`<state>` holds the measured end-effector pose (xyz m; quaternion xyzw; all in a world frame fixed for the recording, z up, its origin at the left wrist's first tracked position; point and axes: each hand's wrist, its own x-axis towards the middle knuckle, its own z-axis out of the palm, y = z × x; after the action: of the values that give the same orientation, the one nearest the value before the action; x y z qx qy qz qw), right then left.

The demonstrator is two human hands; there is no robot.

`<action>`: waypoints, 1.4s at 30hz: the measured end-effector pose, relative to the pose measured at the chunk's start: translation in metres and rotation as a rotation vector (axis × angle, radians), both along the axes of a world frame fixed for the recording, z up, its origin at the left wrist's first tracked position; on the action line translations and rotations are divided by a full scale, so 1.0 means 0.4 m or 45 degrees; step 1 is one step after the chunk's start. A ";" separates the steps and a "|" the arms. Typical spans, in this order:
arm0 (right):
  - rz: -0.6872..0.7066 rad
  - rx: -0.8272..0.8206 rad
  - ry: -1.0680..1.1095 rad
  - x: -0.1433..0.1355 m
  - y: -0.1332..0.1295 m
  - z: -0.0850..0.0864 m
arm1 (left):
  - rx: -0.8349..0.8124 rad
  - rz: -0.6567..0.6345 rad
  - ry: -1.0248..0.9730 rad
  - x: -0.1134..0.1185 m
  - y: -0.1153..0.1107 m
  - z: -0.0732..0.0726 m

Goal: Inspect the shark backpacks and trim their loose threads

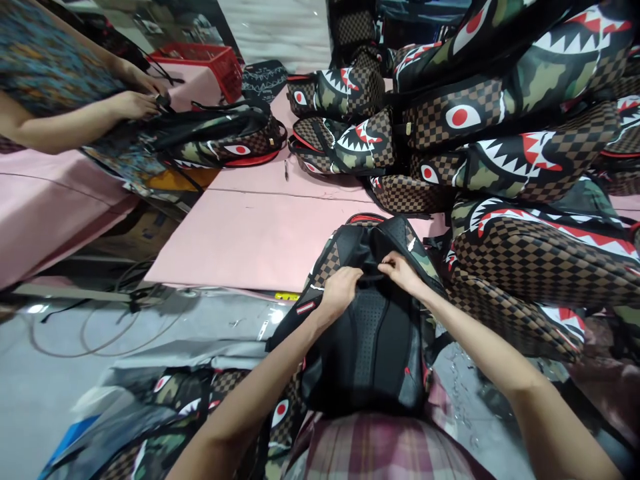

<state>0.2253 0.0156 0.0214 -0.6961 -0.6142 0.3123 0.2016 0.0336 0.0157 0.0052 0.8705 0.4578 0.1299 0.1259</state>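
A black-backed backpack [369,347] with checkered and camouflage panels lies back side up, from the table's edge down to my lap. My left hand [343,290] is closed near its upper end, fingertips pinched at a thin black strap. To the right, my right hand [400,272] pinches at the same area, a short gap from the left. Between the hands the strap is dark against black fabric, so its exact shape is hard to make out. A padded shoulder strap [393,235] lies just beyond my right hand.
Backpacks with shark-mouth prints [520,160] are piled on the right of the pink table [240,233]. At the left, a person's hands [137,100] work on another backpack [235,137]. A red basket [227,70] stands behind. More bags [185,393] lie below left.
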 end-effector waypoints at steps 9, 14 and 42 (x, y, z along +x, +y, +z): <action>-0.256 0.150 0.437 0.078 -0.199 -0.036 | -0.078 -0.210 -0.002 -0.335 -0.336 -0.105; -0.316 -0.117 0.146 0.038 -0.330 -0.124 | -0.109 0.036 0.201 -0.383 -0.511 -0.190; -0.061 0.081 -0.289 0.094 -0.749 0.053 | -0.156 0.017 -0.276 -0.313 -0.495 -0.207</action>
<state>0.2629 -0.2840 0.0427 -0.7348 -0.6258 0.2067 0.1603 -0.0917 -0.1822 -0.0778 0.8389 0.4544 0.1958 0.2267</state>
